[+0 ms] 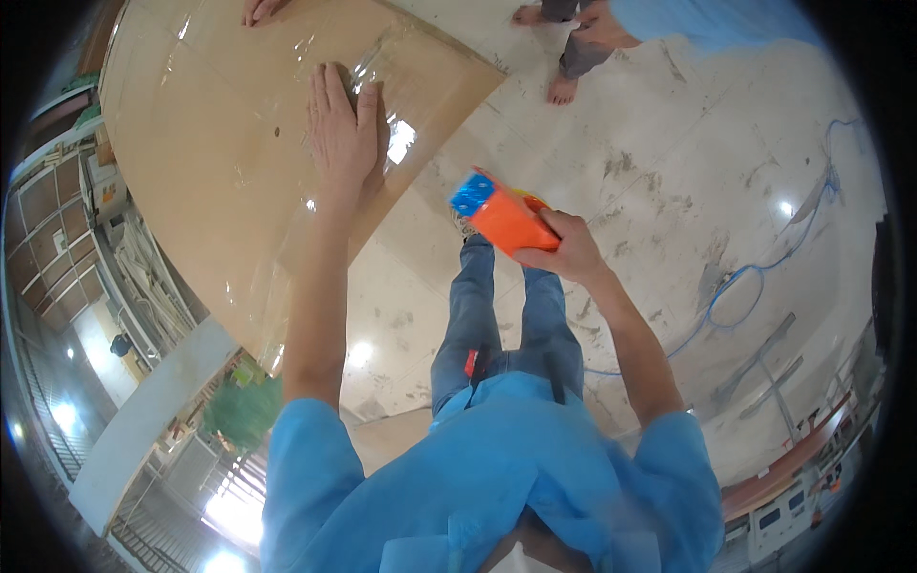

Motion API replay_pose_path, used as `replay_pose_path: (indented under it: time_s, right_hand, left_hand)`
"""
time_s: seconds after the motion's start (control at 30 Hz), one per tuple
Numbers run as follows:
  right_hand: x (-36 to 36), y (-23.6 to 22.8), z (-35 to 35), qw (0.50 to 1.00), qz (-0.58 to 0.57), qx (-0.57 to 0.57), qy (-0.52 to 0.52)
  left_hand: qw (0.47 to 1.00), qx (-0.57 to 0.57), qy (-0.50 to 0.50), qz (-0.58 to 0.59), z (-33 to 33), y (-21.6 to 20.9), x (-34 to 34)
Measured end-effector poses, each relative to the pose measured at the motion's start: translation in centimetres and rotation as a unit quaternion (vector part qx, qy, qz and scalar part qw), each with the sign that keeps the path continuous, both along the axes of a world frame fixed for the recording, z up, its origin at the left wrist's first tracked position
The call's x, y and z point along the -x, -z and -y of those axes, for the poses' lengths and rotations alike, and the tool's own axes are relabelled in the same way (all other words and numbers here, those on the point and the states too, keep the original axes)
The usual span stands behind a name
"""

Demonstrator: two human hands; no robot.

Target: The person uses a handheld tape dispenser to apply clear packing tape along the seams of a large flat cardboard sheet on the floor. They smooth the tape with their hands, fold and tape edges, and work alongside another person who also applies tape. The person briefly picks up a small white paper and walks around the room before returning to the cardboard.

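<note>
My left hand (344,138) lies flat on a large sheet of brown cardboard (215,181), its fingers stretched out toward the far side. Strips of clear, shiny tape (387,72) run along the cardboard near that hand. Held up beside the cardboard's right edge is an orange tape dispenser (508,222) with a blue front end. My right hand (576,250) is wrapped round the rear of it, and some yellow shows behind the orange side. The dispenser is apart from the cardboard.
Another person's hand (260,10) rests at the cardboard's far edge. A barefoot person in blue (707,21) is at the far right. A blue hose or cable (755,272) snakes over the scuffed floor (659,181). Metal bars (764,358) lie at the right.
</note>
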State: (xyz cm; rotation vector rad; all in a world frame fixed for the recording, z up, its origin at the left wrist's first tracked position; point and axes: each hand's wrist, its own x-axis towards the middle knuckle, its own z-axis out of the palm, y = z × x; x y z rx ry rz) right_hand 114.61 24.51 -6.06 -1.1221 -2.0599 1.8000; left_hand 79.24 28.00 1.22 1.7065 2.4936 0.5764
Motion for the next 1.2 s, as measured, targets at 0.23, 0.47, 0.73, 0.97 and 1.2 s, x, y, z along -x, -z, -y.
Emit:
replay_pose_path:
  time_s: [0.23, 0.47, 0.73, 0.97, 1.2]
  right_hand:
    - [-4.1, 5.4, 2.9, 0.990, 0.044, 0.088, 0.099]
    - [9.5, 8.7, -3.2, 0.987, 0.030, 0.112, 0.115]
    - [17.6, 13.5, -7.9, 0.957, -0.205, 0.071, 0.191]
    - [10.3, 8.7, -5.9, 0.987, 0.143, 0.010, 0.067]
    - [-0.6, -4.7, 6.6, 0.979, 0.068, 0.190, 0.032]
  left_hand:
    - [0.715, 0.032, -0.071, 0.694, 10.4, -0.1, -10.1]
    - [0.144, -0.364, -0.238, 0.889, 8.5, 8.2, -11.4]
    - [-0.054, -0.393, -0.037, 0.917, 7.1, 13.1, -6.9]
    - [0.225, -0.289, -0.252, 0.896, 11.2, 13.8, -7.9]
    - [0.523, 0.174, -0.232, 0.801, 23.9, 5.7, -8.5]
